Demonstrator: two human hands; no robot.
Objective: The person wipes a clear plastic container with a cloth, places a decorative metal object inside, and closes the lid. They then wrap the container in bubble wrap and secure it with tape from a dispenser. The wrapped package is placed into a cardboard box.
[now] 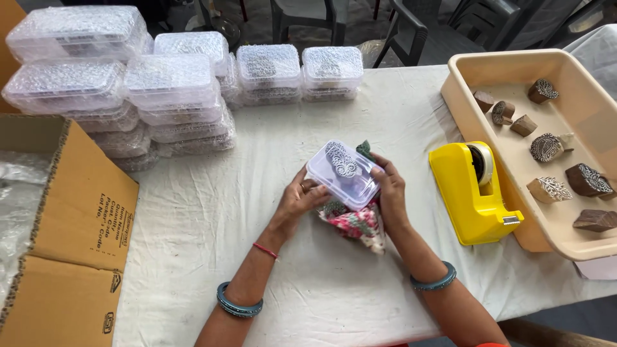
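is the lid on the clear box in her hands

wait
none

Bright, even daylight fills the frame. The white tablecloth (212, 212) looks pale but keeps its weave. Shadows are soft and short, under the yellow tape dispenser (472, 193) at right. Bubble-wrapped boxes (170, 80), upper left, show small glints. Focus is sharp; edges bend slightly outward.

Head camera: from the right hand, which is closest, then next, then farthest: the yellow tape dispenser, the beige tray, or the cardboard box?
From the right hand:
1. Yellow tape dispenser, just to its right.
2. Beige tray, beyond the dispenser, far right.
3. Cardboard box, across the table at the left edge.
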